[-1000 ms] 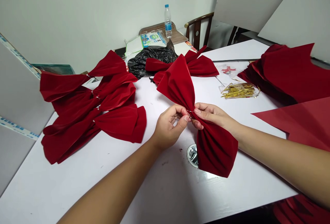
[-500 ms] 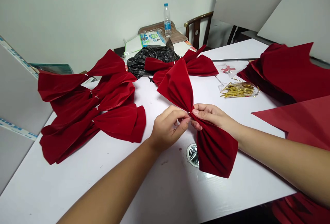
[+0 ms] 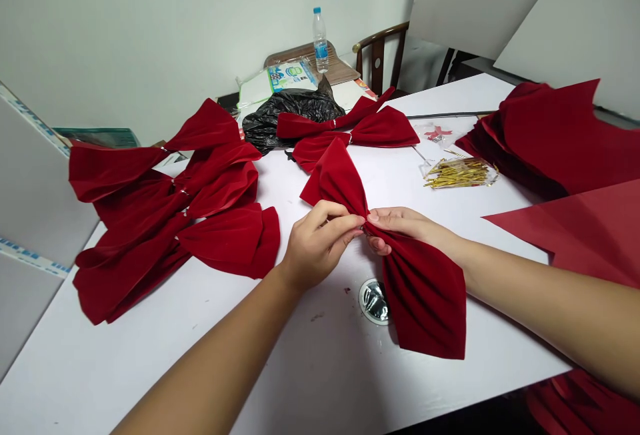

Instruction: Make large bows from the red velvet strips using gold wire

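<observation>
A red velvet bow [image 3: 425,295], gathered at its waist, is held above the white table [image 3: 310,368]. My right hand [image 3: 400,225] pinches the gathered middle, thumb on top and fingers beneath. From the left, my left hand [image 3: 325,241] has its thumb and fingertips closed at the same waist; whether they grip the cloth or a thin tie there is hidden by the fingers. Several finished-looking bows [image 3: 175,215], cinched with small shiny ties, lie overlapping at the left. More red bows [image 3: 380,128] rest at the back.
A clear packet of gold twist ties [image 3: 460,173] lies right of centre. Red fabric pieces [image 3: 550,135] are stacked at the right. A black plastic bag [image 3: 285,115], a water bottle [image 3: 321,41] and a wooden chair [image 3: 383,55] stand behind. A round table fitting [image 3: 374,301] sits below the bow.
My left fingers have straightened and pressed closer together at the bow's waist. The bow's lower end has swung slightly down and right, and the view has shifted a little.
</observation>
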### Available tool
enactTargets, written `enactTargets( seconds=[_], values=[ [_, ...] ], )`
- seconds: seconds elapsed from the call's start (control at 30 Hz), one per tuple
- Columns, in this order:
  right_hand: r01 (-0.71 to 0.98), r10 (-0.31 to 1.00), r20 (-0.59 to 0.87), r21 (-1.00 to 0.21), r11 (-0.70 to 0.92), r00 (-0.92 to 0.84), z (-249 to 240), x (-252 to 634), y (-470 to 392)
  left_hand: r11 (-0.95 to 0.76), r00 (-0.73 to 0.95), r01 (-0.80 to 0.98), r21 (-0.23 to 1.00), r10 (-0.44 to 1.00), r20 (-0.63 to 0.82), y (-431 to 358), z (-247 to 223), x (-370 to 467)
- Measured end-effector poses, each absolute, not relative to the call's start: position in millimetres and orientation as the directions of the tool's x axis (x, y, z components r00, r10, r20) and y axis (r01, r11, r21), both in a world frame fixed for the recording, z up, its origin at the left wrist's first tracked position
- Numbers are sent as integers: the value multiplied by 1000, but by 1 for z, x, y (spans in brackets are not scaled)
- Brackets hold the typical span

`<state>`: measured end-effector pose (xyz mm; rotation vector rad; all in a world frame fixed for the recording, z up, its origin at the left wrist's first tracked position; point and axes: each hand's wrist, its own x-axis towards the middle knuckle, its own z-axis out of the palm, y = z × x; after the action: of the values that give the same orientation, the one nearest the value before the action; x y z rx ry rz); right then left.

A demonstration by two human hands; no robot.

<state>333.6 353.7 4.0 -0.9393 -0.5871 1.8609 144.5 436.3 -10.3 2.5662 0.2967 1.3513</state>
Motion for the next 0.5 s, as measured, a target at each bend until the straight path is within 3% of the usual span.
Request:
enactTargets(
  seconds=[0.5],
  values=[
    [-460, 868, -396, -737, -495, -299, 0, 335, 354, -981, 613, 97, 170, 194, 766, 437, -8, 141]
  ],
)
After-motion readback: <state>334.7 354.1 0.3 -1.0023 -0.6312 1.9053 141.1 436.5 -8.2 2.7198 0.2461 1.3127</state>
